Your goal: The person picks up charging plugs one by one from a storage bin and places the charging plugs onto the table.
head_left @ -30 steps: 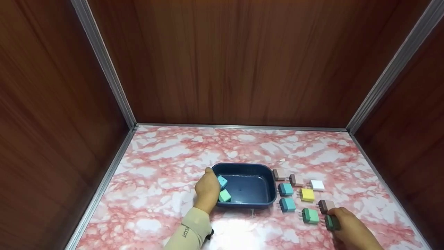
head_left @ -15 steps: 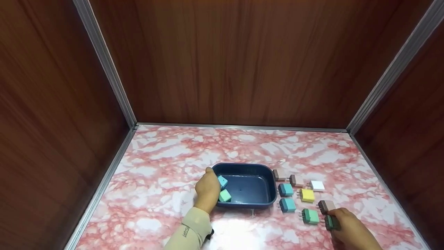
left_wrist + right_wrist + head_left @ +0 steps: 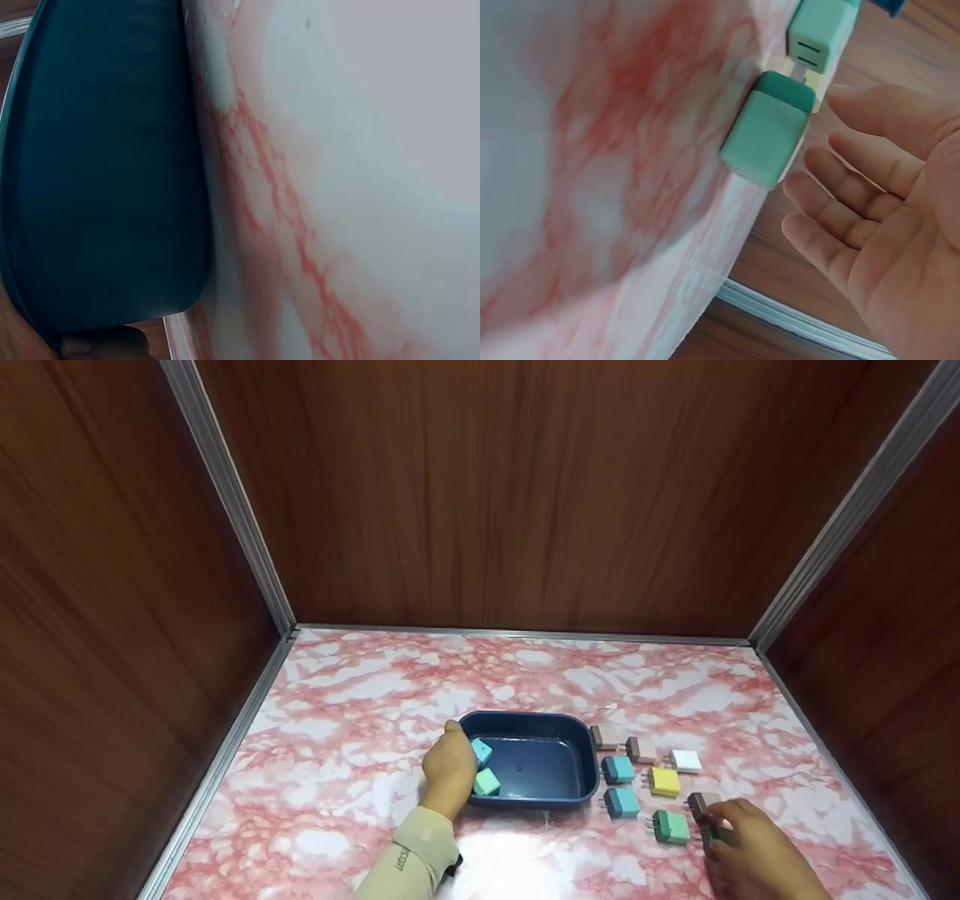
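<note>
My left hand (image 3: 450, 765) grips the left rim of a dark blue plastic bin (image 3: 536, 772); in the left wrist view, curled fingers (image 3: 105, 343) show under the bin's end. Inside the bin lie a blue charger plug (image 3: 481, 751) and a light green charger plug (image 3: 487, 782). At the lower right, my right hand (image 3: 757, 844) hovers over a green charger plug (image 3: 765, 131), thumb and fingers spread, holding nothing. From the head view that plug is mostly hidden by the hand. A brownish-pink charger plug (image 3: 703, 805) lies just beyond the fingertips.
Right of the bin lie more charger plugs: a green one (image 3: 670, 826), a yellow one (image 3: 664, 781), a white one (image 3: 685, 760), two blue and two pinkish. Marble-patterned table (image 3: 360, 712) runs up to wooden panels (image 3: 510, 510) at the back and sides.
My right hand's thumb and index finger have parted around the green charger plug, and the hand has risen slightly. The left hand and the bin stay in place.
</note>
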Available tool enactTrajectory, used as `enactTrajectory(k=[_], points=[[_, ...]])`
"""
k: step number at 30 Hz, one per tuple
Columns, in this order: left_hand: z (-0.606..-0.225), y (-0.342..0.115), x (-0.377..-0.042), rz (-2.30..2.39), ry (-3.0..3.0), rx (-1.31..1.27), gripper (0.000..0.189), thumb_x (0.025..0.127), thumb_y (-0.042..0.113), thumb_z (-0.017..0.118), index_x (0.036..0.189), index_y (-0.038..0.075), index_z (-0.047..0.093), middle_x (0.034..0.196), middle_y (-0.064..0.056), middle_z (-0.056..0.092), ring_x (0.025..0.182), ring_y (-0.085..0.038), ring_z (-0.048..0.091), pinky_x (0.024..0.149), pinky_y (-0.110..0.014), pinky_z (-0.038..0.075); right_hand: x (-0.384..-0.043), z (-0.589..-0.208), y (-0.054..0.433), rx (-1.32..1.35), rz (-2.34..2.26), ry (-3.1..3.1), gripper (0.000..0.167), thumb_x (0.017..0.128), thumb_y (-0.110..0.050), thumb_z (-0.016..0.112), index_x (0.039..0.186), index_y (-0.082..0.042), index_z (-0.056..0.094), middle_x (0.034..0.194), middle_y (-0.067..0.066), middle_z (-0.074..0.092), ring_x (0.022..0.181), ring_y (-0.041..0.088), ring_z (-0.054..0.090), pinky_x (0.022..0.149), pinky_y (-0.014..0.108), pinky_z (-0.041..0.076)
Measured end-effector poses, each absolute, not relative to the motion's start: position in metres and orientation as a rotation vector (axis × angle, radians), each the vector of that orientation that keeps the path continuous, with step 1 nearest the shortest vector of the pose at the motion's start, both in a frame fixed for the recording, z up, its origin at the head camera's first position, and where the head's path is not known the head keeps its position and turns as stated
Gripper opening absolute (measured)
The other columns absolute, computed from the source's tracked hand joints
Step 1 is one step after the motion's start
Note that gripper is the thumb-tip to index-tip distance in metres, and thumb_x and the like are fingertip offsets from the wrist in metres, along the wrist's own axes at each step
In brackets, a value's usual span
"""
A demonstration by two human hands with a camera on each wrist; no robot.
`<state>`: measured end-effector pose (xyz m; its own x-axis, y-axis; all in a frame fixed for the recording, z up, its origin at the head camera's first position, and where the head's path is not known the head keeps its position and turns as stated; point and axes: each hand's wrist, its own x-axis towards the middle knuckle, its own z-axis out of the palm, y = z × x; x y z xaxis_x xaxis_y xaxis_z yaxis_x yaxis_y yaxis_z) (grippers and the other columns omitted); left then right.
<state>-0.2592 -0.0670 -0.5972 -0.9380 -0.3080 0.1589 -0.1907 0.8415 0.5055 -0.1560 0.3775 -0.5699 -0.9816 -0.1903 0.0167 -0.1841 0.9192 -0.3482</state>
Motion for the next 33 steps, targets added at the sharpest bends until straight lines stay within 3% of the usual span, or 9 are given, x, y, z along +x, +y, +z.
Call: enactTrajectory(k=[21, 27, 33], points=[[-0.597, -0.068, -0.262, -0.782, -2.827, 0.418, 0.023, 0.098, 0.005, 0.045, 0.118, 0.002, 0.057, 0.087, -0.016, 0.076, 0.071, -0.034, 0.071, 0.065, -0.051, 0.054, -0.169, -0.542, 0.338, -0.392, -0.571, 3.121, 0.05, 0.087, -0.014, 0.079, 0.131, 0.002, 0.062, 0.126, 0.016, 0.063, 0.115, 0.038, 0.063, 0.092, 0.057, 0.052], [-0.597, -0.068, -0.262, -0.79, -2.828, 0.425, 0.025, 0.098, 0.005, 0.046, 0.12, 0.003, 0.056, 0.088, -0.016, 0.076, 0.072, -0.034, 0.07, 0.065, -0.051, 0.053, -0.175, -0.533, 0.323, -0.484, -0.495, 3.151, 0.05, 0.086, -0.016, 0.081, 0.13, 0.001, 0.062, 0.123, 0.012, 0.063, 0.109, 0.032, 0.065, 0.089, 0.052, 0.054], [-0.598, -0.068, -0.262, -0.762, -2.819, 0.418, 0.023, 0.096, 0.004, 0.047, 0.118, 0.003, 0.056, 0.088, -0.016, 0.076, 0.072, -0.034, 0.071, 0.063, -0.05, 0.053, -0.18, -0.528, 0.311, -0.526, -0.499, 3.168, 0.051, 0.085, -0.016, 0.082, 0.13, -0.001, 0.063, 0.124, 0.012, 0.062, 0.093, 0.02, 0.064, 0.078, 0.042, 0.054]])
